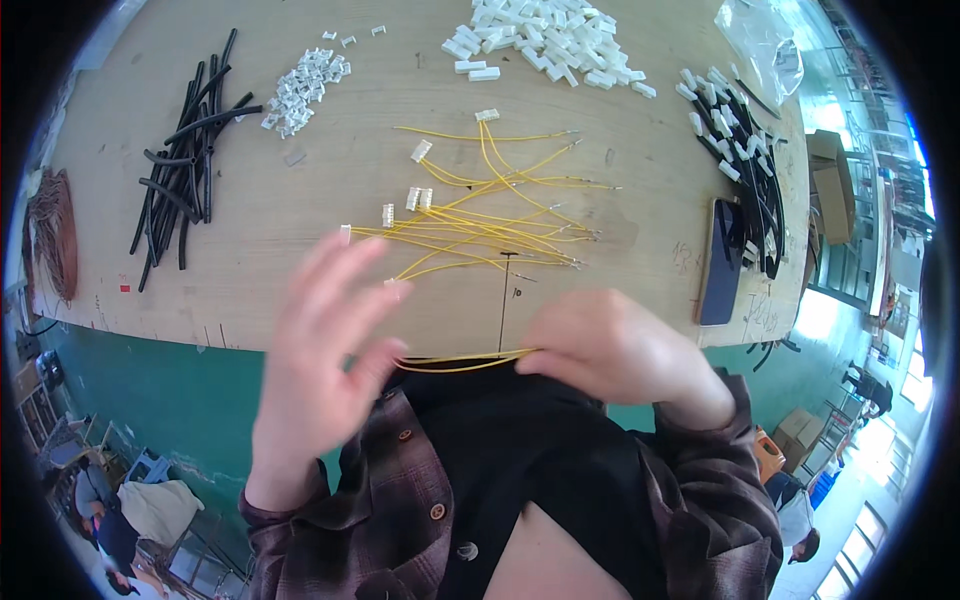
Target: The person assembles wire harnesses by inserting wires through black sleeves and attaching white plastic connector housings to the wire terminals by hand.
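Note:
Thin yellow wires stretch along the table's front edge, with their right ends in the closed fingers of my right hand. My left hand is open and slightly smeared, its fingers spread above the table edge. The left ends of those wires pass out of sight by its thumb. Just beyond both hands lie several yellow wire harnesses, fanned out with bare metal terminals at their right ends. Small white connectors sit on their left ends, one partly behind my left fingertips.
Black tubes lie in a pile at the left, beside small white connector pieces. White housings are heaped at the back. On the right are black tubes with white ends, a phone and a clear plastic bag.

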